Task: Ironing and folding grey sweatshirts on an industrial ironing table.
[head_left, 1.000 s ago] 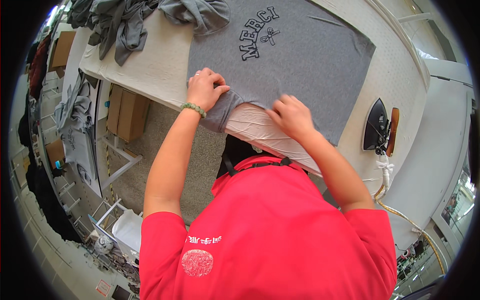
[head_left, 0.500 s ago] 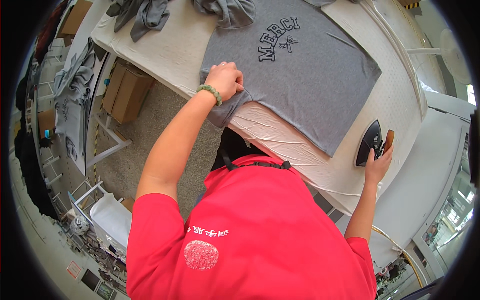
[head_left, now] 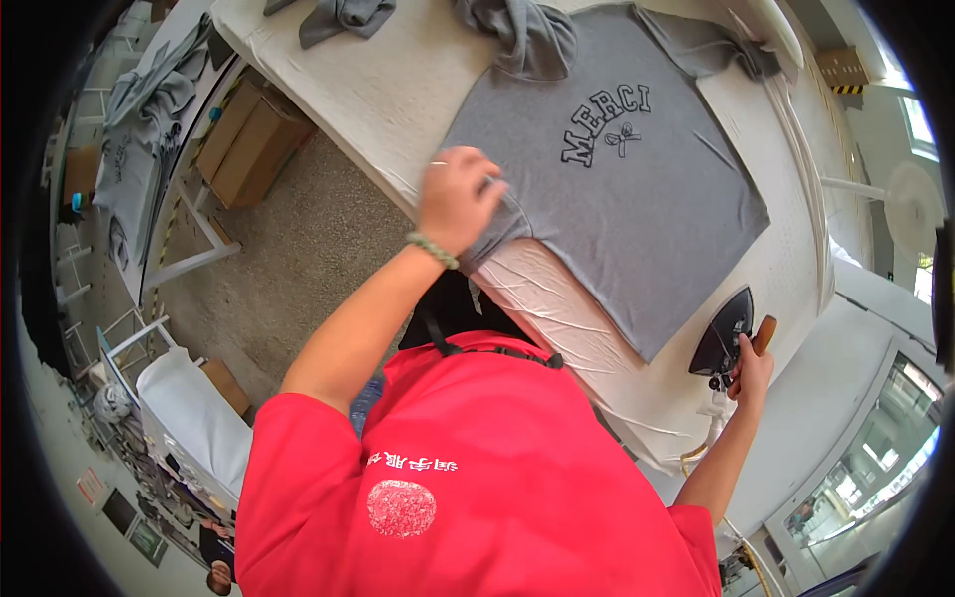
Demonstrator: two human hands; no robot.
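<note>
Right hand (head_left: 754, 372) grasps the iron (head_left: 720, 336) by its handle (head_left: 765, 334); left hand (head_left: 461, 201) curls over the grey shirt (head_left: 642, 224); whether it pinches anything, I cannot tell.

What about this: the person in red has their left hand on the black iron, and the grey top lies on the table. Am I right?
Not quite: the right hand is on the black iron, as the head view shows. The grey top does lie on the table.
</note>
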